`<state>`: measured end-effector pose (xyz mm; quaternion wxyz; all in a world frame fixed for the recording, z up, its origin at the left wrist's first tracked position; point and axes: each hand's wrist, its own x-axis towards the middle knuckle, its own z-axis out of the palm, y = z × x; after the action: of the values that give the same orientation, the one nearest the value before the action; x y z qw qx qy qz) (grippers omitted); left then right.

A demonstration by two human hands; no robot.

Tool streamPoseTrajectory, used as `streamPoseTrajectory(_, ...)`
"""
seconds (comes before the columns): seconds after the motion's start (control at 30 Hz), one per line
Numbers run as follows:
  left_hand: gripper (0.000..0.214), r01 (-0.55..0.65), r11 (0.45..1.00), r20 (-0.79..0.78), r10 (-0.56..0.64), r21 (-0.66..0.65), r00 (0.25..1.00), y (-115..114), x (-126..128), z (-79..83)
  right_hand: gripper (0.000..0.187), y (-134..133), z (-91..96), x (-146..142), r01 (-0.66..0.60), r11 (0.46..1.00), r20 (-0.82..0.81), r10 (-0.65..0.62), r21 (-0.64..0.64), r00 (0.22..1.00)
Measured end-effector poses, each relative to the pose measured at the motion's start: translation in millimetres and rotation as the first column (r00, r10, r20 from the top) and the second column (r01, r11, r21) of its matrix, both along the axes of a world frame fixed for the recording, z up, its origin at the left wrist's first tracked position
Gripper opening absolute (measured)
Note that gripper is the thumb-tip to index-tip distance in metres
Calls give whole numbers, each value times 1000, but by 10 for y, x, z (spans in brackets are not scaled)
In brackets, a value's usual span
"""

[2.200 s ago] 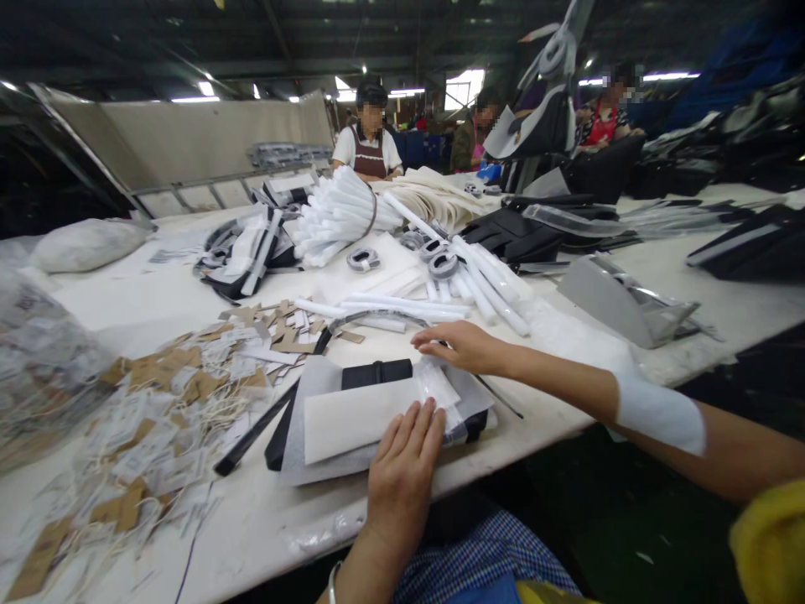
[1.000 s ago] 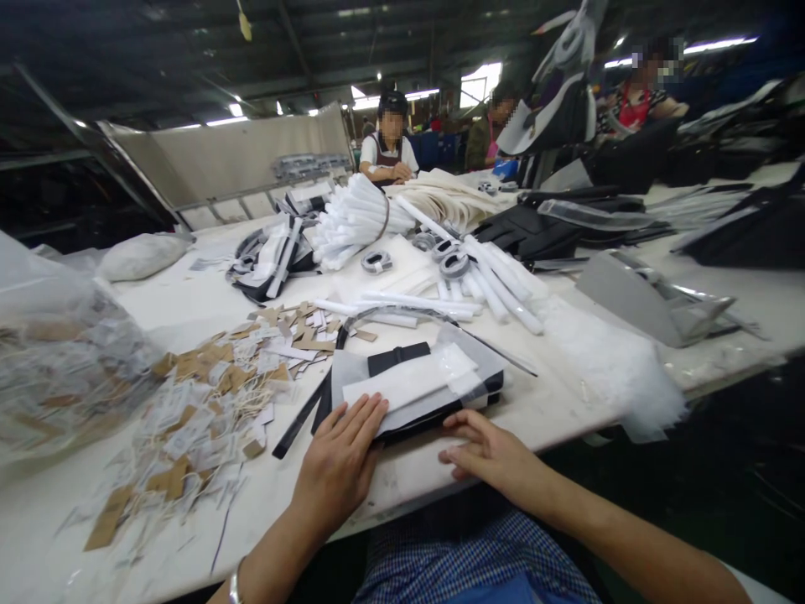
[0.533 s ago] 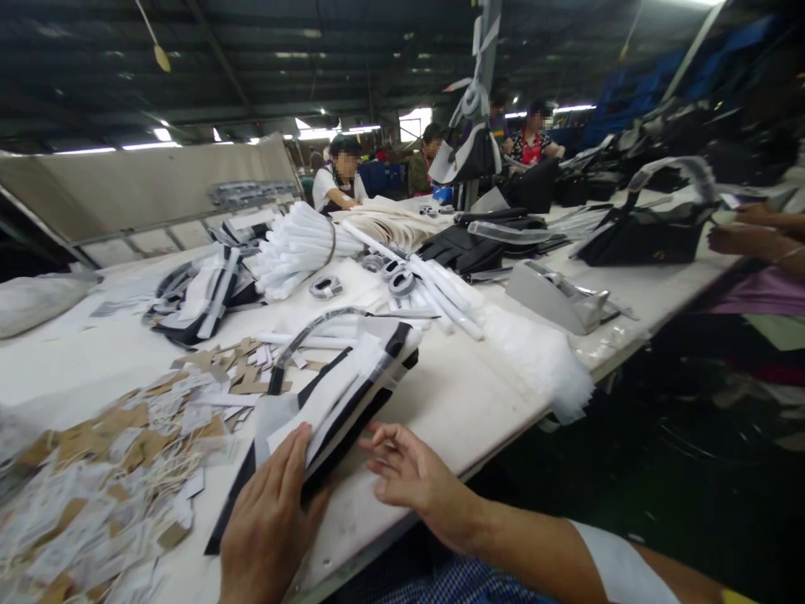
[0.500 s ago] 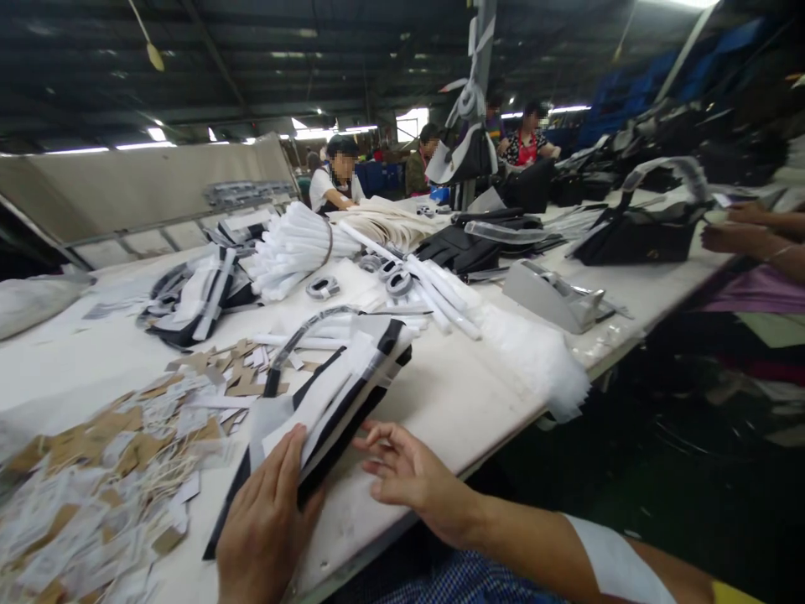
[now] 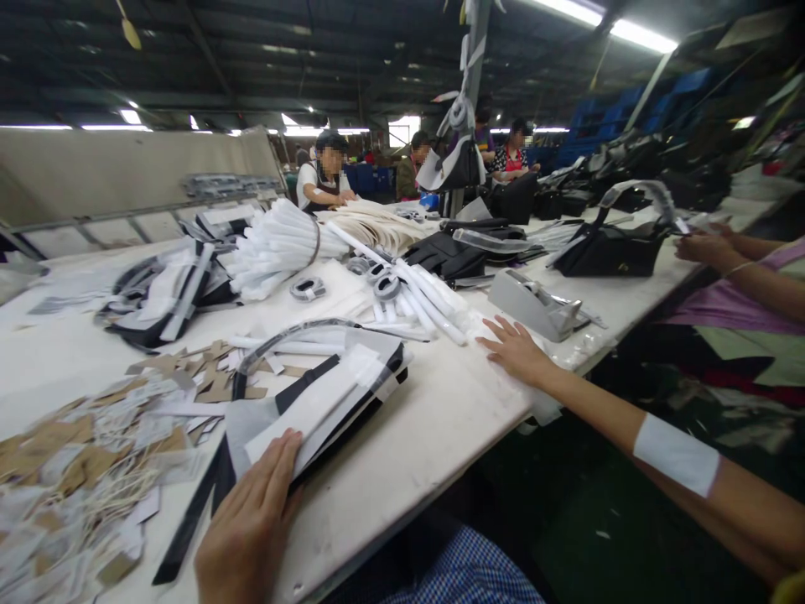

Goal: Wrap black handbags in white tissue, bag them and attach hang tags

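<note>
A black handbag [image 5: 327, 411] wrapped in white paper and clear film lies on the table in front of me, its wrapped handle arching to the left and a black strap trailing toward me. My left hand [image 5: 251, 512] grips the near end, fingers along the top and the thumb hidden at the side. Farther right, my right hand [image 5: 516, 351] is stretched out with fingers spread over a stack of thin clear plastic bags [image 5: 484, 377]; it covers part of them. Just beyond those fingers stands a grey tape dispenser [image 5: 532, 302].
Paper tags with strings [image 5: 94, 478] are heaped at left. White tube rolls [image 5: 280, 252], tape rolls [image 5: 308, 288] and another wrapped bag [image 5: 160, 294] lie behind. At right, a co-worker's hands [image 5: 710, 245] are near a black handbag [image 5: 613, 247]. The table edge runs diagonally at right.
My right hand has left the handbag's side and moved right and away from me to the plastic bags. My left hand stays on the handbag, which now lies flatter. The view has turned slightly right.
</note>
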<state>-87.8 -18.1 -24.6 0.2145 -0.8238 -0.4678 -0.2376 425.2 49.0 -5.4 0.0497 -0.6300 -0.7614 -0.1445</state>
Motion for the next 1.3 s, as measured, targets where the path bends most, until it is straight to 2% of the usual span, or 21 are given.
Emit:
streamPoseTrajectory(0.1, 57, 0, 1000, -10, 1, 2, 1000, -1, -2, -13, 23, 112, -13, 82, -89, 996, -39, 89, -5, 995)
streamPoseTrajectory(0.2, 59, -11, 1000, -10, 10, -12, 1000, -9, -11, -1, 25, 167, 61, 14, -155, 987, -97, 158, 40, 983)
streamPoseTrajectory(0.3, 61, -11, 1000, -22, 10, -20, 1000, -12, -17, 11, 25, 70, 200, -139, -126, 982, -252, 158, 139, 955)
streamPoseTrajectory(0.4, 60, 2, 1000, -23, -2, -8, 1000, -4, -21, 1, 25, -230, 369, -382, -18, 986, -496, 99, 165, 863)
streamPoseTrajectory(0.47, 59, 5, 1000, -18, -5, -2, 1000, 3, -26, -17, 26, -500, 472, -570, 8, 999, -649, 28, 52, 760)
streamPoseTrajectory(0.5, 58, 6, 1000, -14, -6, 1, 1000, 4, -30, -27, 27, -631, 510, -658, -38, 998, -708, -10, -52, 706)
streamPoseTrajectory(0.57, 57, 11, 1000, -6, -11, 0, 1000, 3, -36, -45, 29, -838, 538, -801, -200, 943, -775, -87, -267, 626)
streamPoseTrajectory(0.6, 56, 11, 1000, 0, -11, -2, 1000, 1, -39, -50, 30, -900, 521, -852, -257, 908, -784, -114, -331, 610)
streamPoseTrajectory(0.63, 56, 11, 1000, 4, -11, -7, 1000, -3, -40, -53, 31, -930, 482, -890, -270, 897, -783, -122, -349, 609)
streamPoseTrajectory(0.73, 57, 2, 1000, 11, -2, -20, 1000, -13, -34, -46, 41, -862, 250, -974, -142, 967, -725, -58, -212, 687)
streamPoseTrajectory(0.77, 57, -1, 1000, 16, 2, -21, 1000, -17, -31, -40, 48, -813, 151, -1010, -110, 980, -690, -33, -163, 723)
streamPoseTrajectory(0.83, 58, -14, 1000, 40, 14, -22, 999, -25, -24, -27, 61, -726, -35, -1124, -123, 981, -628, 1, -151, 778)
streamPoseTrajectory(0.9, 59, -35, 999, 78, 37, -32, 996, -36, -16, -16, 69, -686, -169, -1299, -211, 958, -610, 51, -193, 791)
streamPoseTrajectory(0.97, 60, -73, 996, 118, 78, -48, 990, -48, -7, -4, 73, -687, -229, -1521, -351, 911, -625, 146, -217, 766)
streamPoseTrajectory(1.1, 62, -174, 984, 196, 178, -38, 964, -62, 15, 43, 82, -604, -200, -2021, -607, 764, -648, 352, -218, 676)
streamPoseTrajectory(1.2, 64, -208, 977, 227, 211, -39, 951, -60, 24, 108, 78, -330, -147, -2435, -716, 682, -665, 468, -148, 582)
streamPoseTrajectory(1.3, 66, -245, 967, 243, 254, -64, 936, -53, 37, 184, 56, 32, -78, -2848, -745, 667, -690, 526, -29, 497)
